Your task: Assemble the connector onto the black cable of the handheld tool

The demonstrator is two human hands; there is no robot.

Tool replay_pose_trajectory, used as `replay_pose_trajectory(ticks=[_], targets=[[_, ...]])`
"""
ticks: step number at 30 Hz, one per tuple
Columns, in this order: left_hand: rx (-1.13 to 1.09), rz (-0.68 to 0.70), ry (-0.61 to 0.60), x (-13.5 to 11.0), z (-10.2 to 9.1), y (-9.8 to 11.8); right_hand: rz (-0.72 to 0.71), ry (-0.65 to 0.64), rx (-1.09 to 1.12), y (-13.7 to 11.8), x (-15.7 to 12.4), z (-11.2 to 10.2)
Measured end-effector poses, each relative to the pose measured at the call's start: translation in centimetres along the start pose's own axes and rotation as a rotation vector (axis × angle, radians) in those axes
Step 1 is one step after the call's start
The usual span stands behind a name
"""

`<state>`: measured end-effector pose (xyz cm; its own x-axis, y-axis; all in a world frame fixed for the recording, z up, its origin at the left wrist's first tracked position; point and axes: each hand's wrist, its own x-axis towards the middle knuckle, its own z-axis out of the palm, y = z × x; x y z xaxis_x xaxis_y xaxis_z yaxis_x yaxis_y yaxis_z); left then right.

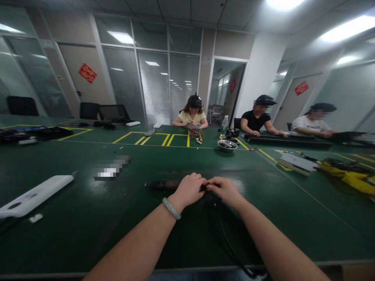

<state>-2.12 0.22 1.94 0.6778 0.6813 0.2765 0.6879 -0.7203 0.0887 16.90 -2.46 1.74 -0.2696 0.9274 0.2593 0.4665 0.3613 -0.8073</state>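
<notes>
A dark electric screwdriver (pixel 158 185) lies across the green table in front of me, its narrow tip to the left. My left hand (pixel 191 189), with a pale green bangle at the wrist, is closed over the tool's body. My right hand (pixel 225 191) pinches its rear end, where the cable joins, with thumb and fingers. The fingertips of both hands nearly meet, hiding the joint itself. A black cable (pixel 224 230) runs from under my right hand to the near table edge.
Left lie a long white casing (pixel 52 189), a small white piece (pixel 36 218) and a blurred-out phone-like object (pixel 114 168). A metal bowl (pixel 227 146) and plastic bottle (pixel 224 125) stand farther off. A white box (pixel 297 163) and yellow bundle (pixel 348 177) lie right. Several people sit opposite.
</notes>
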Motion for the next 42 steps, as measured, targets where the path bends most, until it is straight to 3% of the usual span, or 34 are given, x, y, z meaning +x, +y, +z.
replay_pose_trajectory(ticks=[5,12,28,37,42], targets=[[-0.062,-0.006,0.023,-0.2,0.1,0.4,0.057,-0.124,-0.239,0.5,-0.1,-0.4],[-0.092,-0.038,-0.016,-0.1,-0.1,0.3,0.104,-0.2,-0.318,0.6,-0.4,-1.2],[-0.08,-0.066,-0.056,-0.3,-0.7,0.6,0.144,-0.138,0.08,2.4,0.0,-2.5],[-0.016,-0.04,-0.001,-0.1,0.1,0.8,0.276,0.036,-0.196,2.3,0.3,-0.5],[-0.02,-0.032,0.016,-0.2,0.3,0.6,0.284,-0.049,-0.352,1.5,-0.2,-0.7]])
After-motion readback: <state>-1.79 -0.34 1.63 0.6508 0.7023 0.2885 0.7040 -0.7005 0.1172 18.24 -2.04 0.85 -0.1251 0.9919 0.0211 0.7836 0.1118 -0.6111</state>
